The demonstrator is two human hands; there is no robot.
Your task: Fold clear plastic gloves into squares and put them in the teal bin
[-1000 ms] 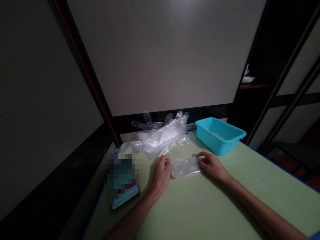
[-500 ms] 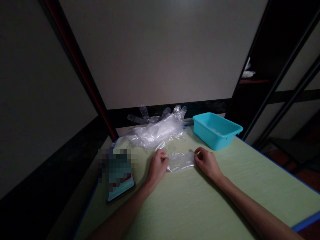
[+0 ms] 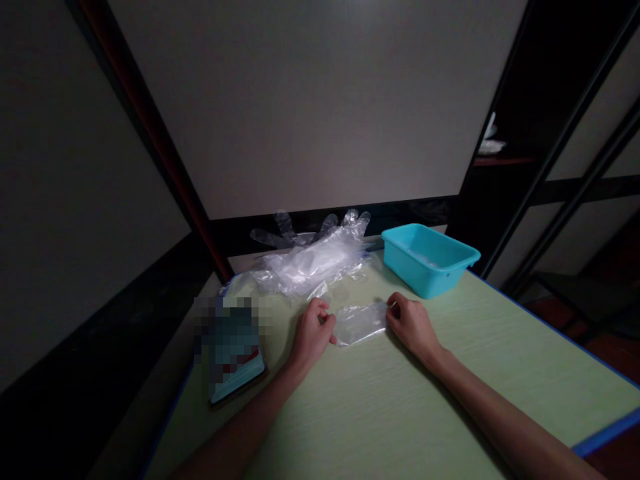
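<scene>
A clear plastic glove (image 3: 361,324), folded into a flat strip, lies low over the table between my two hands. My left hand (image 3: 315,330) pinches its left end between thumb and fingers. At the right end, my right hand (image 3: 409,323) is closed on it in the same way. Just beyond my hands is a loose heap of clear plastic gloves (image 3: 317,260), some with their fingers sticking up against the panel behind. The strip's ends are hidden by my fingertips.
A turquoise plastic basin (image 3: 425,267) stands at the back right, with something pale inside. To the left lies a phone or tablet (image 3: 237,383), its screen partly blurred out. The light green table (image 3: 350,413) has blue edging and meets a pale panel (image 3: 320,107).
The view has shifted slightly. Both hands keep their grip, and the plastic strip between them looks a little flatter and more stretched out.
</scene>
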